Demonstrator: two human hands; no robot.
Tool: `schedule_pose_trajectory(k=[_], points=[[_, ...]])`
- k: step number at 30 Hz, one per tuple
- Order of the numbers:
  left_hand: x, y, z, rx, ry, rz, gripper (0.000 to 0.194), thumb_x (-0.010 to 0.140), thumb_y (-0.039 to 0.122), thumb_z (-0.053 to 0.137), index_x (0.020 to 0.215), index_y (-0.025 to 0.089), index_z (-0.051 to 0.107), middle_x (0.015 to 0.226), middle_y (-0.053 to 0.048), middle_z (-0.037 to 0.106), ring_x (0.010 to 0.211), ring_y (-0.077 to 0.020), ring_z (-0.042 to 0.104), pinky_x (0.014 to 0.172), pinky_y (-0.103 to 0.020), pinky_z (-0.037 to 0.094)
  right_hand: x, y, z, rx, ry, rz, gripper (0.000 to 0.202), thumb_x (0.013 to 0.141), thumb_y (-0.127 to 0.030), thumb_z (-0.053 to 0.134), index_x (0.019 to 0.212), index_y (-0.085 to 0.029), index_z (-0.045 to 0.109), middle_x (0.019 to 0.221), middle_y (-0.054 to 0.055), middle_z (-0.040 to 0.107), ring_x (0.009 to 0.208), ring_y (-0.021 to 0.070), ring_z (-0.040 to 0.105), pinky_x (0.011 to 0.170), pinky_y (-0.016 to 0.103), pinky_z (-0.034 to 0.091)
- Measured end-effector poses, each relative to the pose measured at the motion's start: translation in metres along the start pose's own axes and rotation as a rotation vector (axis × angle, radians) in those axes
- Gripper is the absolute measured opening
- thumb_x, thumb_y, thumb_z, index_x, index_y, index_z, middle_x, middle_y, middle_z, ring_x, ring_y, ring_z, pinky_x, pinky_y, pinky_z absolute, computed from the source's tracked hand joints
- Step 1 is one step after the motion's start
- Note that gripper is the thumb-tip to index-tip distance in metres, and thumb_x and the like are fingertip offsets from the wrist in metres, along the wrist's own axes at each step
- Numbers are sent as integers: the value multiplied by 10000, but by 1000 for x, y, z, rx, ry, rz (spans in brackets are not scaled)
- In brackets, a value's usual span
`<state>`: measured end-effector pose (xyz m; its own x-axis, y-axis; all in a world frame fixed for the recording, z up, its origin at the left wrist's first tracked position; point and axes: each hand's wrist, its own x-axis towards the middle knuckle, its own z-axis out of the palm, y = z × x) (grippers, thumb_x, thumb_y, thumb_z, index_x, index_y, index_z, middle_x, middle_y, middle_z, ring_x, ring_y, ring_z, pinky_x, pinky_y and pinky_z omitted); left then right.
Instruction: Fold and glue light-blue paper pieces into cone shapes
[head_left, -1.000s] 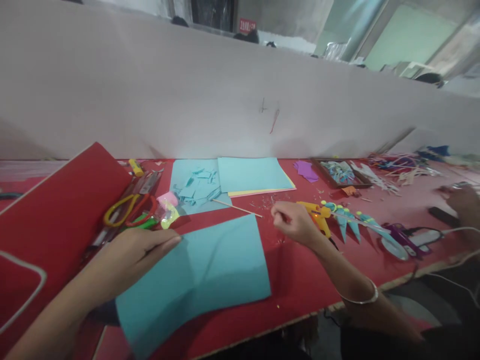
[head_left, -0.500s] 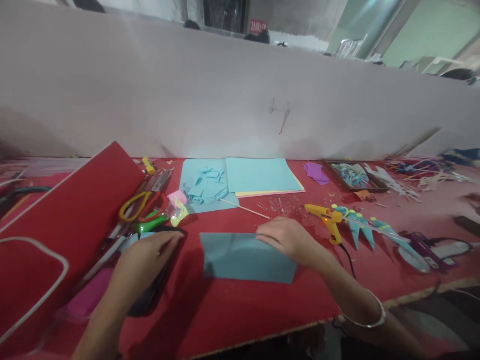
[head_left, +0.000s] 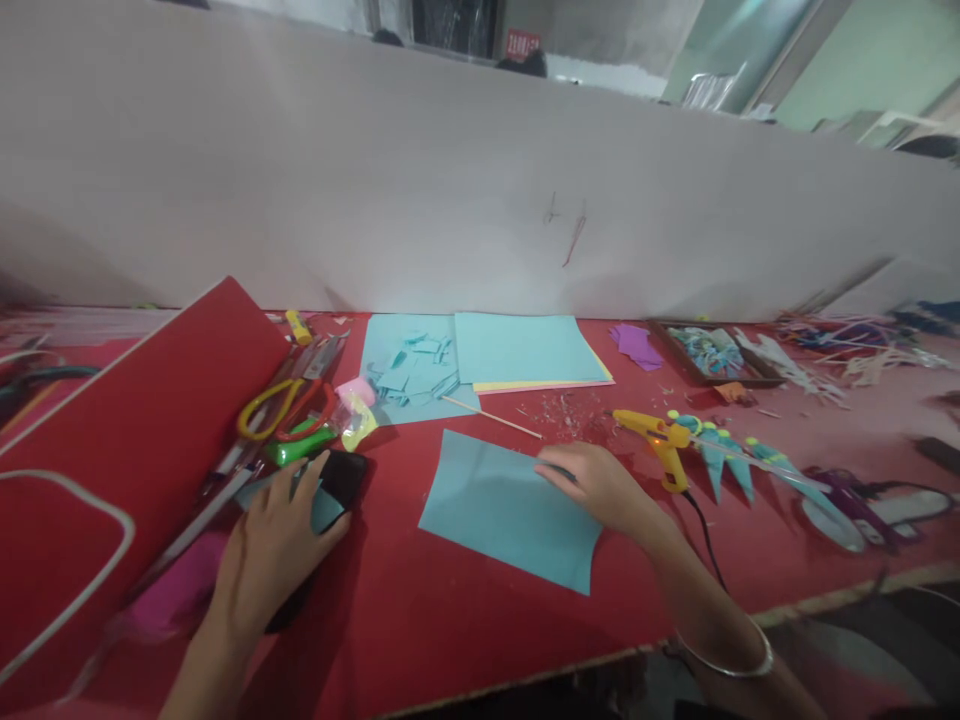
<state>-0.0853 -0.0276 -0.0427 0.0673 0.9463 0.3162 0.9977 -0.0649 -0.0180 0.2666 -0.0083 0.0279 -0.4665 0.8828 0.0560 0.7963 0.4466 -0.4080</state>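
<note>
A light-blue paper sheet (head_left: 502, 510) lies at an angle on the red tabletop, its near right corner lifted a little. My right hand (head_left: 604, 490) is closed on the sheet's upper right edge, with a small dark strip or shadow showing by the fingers. To the left, my left hand (head_left: 281, 525) rests with fingers spread over a black flat object (head_left: 346, 478). Part of a blue paper piece (head_left: 325, 510) shows under those fingers; the palm hides the rest.
Yellow- and red-handled scissors (head_left: 304, 410) lie beyond my left hand. Further back are blue scraps (head_left: 420, 370), stacked paper sheets (head_left: 525, 350) and a thin stick (head_left: 491, 415). A yellow glue gun (head_left: 660, 440), blue paper cones (head_left: 720, 460) and a tray (head_left: 712, 355) stand right.
The blue sheet has turned clockwise, with my right hand still at its edge. My left hand has spread its fingers and come down over the black object and blue paper.
</note>
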Motion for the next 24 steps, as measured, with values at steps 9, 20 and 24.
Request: schedule_pose_trajectory(k=[9,20,24], points=[[7,12,-20,18,-45,-27,621,758,326,473,1330,117,353,1240,-232,468,970,-405,553,754,-519,459,-2,-1,2,24,-19,35,289,905,-308,404,740,-177,601,703,36,625,664,147,551,593,233,324],[6,109,-77,-306,349,504,297,878,235,417,1159,197,504,1071,-71,642,1063,-218,547,1026,-397,283,1,-32,-22,118,-149,-194,354,924,-388,390,755,-175,618,644,0,605,563,98,487,564,223,289],[13,125,-91,-334,404,532,220,883,198,413,1020,194,585,859,-11,703,802,-152,614,931,-327,313,3,-39,-31,168,-173,-287,359,924,-387,395,735,-176,616,598,-15,575,549,90,458,569,214,294]])
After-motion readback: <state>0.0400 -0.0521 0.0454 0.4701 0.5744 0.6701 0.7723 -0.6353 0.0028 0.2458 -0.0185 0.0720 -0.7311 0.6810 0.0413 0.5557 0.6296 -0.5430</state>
